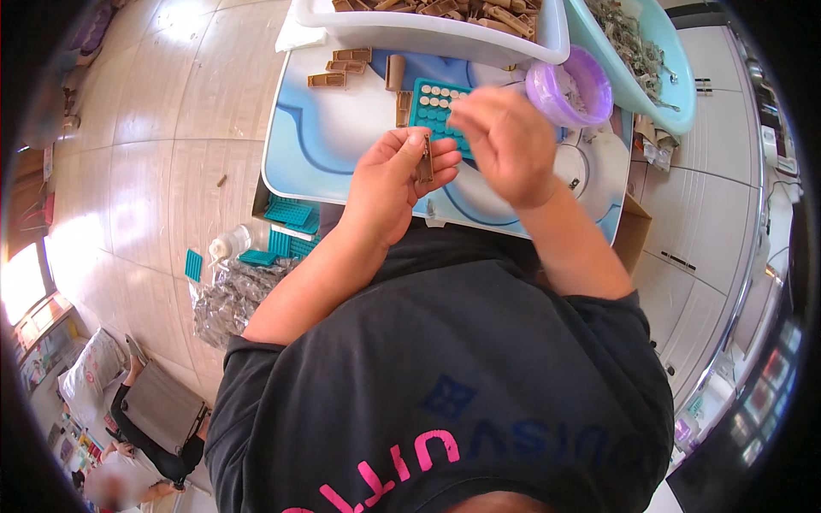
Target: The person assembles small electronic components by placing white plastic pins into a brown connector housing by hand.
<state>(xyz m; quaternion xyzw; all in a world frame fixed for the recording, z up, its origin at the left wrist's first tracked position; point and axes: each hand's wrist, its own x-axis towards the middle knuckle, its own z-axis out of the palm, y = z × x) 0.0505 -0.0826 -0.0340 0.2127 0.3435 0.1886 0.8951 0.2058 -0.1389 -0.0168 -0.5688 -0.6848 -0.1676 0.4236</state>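
Note:
My left hand point(398, 171) is closed on a narrow brown plastic casing point(426, 161), held between thumb and fingers with its hollow side showing. Small metal-looking parts seem to sit inside it. My right hand point(509, 141) hovers over the teal tray point(417, 109), its fingers curled together and slightly blurred; whatever they may pinch is too small to make out. White round pieces point(434, 102) fill the tray's far rows, while the nearer rows show bare teal pockets. Part of the tray is hidden behind my hands.
Several brown casings point(349, 66) lie on the blue-white table point(299, 154). Behind stands a white bin point(428, 30) of brown parts. At the right are a purple bowl point(547, 85) and a light-blue basin point(667, 77) of metal-looking parts. Teal trays point(291, 210) and plastic bags point(235, 299) lie lower left.

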